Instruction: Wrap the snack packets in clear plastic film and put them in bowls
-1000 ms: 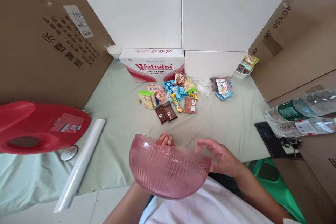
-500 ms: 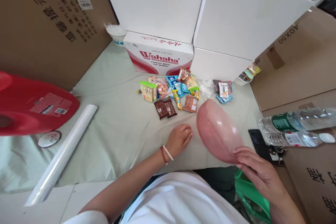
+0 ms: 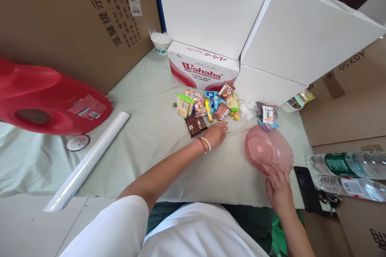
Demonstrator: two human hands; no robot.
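My right hand [image 3: 278, 186] grips the near rim of a translucent pink bowl [image 3: 253, 148], fingers over the edge; the bowl's hollow side faces up at the right of the cloth. My left hand [image 3: 217, 134], with a bead bracelet, reaches over the cloth, fingers loosely bent and nothing visible in them. Just beyond its fingertips lies a brown snack packet [image 3: 221, 111]; I cannot tell if they touch. Two dark brown packets [image 3: 195, 125] lie left of that hand. Behind are yellow, blue and green-topped snack packets [image 3: 185, 105], with a clear plastic bag [image 3: 249, 110] to their right.
A Wahaha carton [image 3: 202, 70] and white boxes [image 3: 211, 12] stand behind the snacks. On the left are a red jug [image 3: 54, 100], a round lid [image 3: 77, 142] and a white roll [image 3: 90, 160]. At right lie a phone [image 3: 306, 188], keys [image 3: 330, 198] and plastic bottles [image 3: 352, 164].
The bowl has gone from tilted in my right hand to hollow side up on the cloth. My left hand has moved forward, closer to the snack packets. The view has shifted.
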